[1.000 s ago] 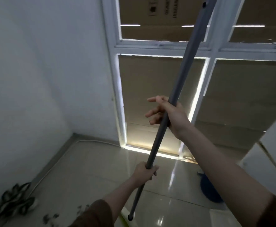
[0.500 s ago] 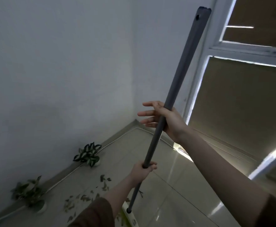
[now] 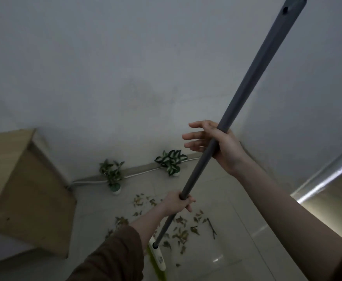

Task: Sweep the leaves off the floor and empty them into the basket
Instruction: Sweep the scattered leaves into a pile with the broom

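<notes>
I hold a broom with a long grey handle (image 3: 247, 86) that runs from the top right down to a white and green head (image 3: 158, 258) on the floor. My left hand (image 3: 176, 201) is closed around the lower handle. Higher up, my right hand (image 3: 216, 145) rests against the handle with its fingers spread and the thumb behind the pole. Dry brown leaves (image 3: 180, 230) lie scattered on the tiled floor just beyond the broom head, with a thin twig (image 3: 212, 228) at their right. No basket is in view.
Two small potted plants (image 3: 112, 175) (image 3: 171, 161) stand against the grey wall by a cable along the skirting. A tall wooden cabinet (image 3: 24, 189) fills the left side. A bright window frame (image 3: 326, 179) edges the right.
The view has swung left, from the window to the wall corner, then to the plants, leaves and cabinet. Both hands have kept their places on the handle.
</notes>
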